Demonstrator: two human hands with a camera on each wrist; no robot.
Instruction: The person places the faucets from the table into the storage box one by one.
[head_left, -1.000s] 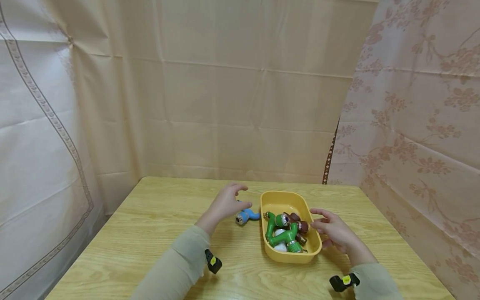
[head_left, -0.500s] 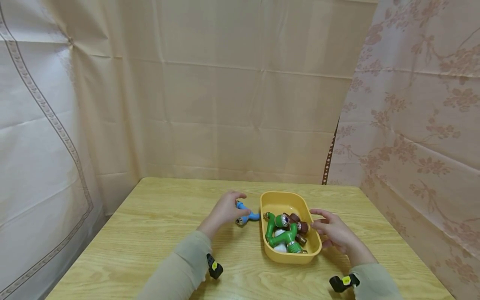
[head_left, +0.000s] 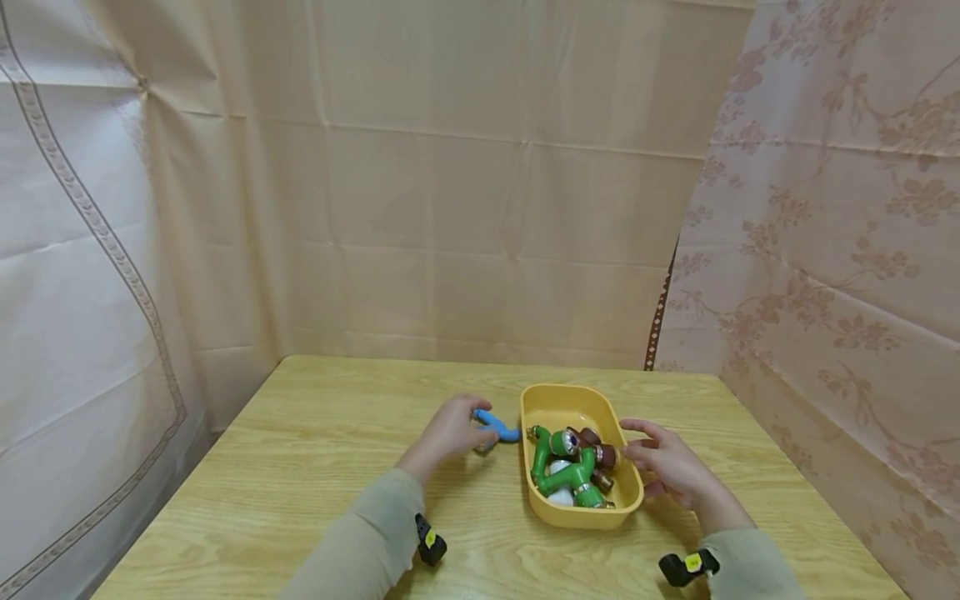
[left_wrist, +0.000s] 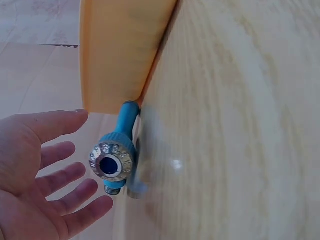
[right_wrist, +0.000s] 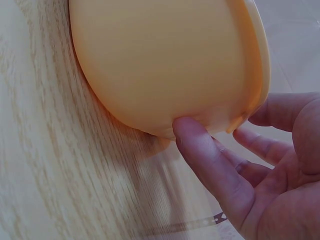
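Note:
A blue plastic tap (head_left: pixel 504 432) with a chrome-ringed knob lies on the table against the left side of a yellow tub (head_left: pixel 577 518). My left hand (head_left: pixel 450 432) is right beside this tap, thumb and fingers spread around it. In the left wrist view a gap shows between those fingers and the tap's knob (left_wrist: pixel 111 162). At the tub's right side is my right hand (head_left: pixel 670 461), its thumb (right_wrist: pixel 192 137) touching the outer wall, the other fingers loosely bent by the rim. Inside the tub lie green taps (head_left: pixel 573 475), brown ones (head_left: pixel 606 455) and something white (head_left: pixel 561 496).
The wooden table (head_left: pixel 337 450) extends on both sides of the tub. Beige cloth (head_left: pixel 465 208) hangs behind its far edge, and a flowered cloth (head_left: pixel 840 275) hangs to the right. Black wrist cameras (head_left: pixel 430 540) sit on both sleeves.
My left hand has come down and a little nearer to me over the blue tap, hiding more of its knob. The right hand and the tub have stayed in place.

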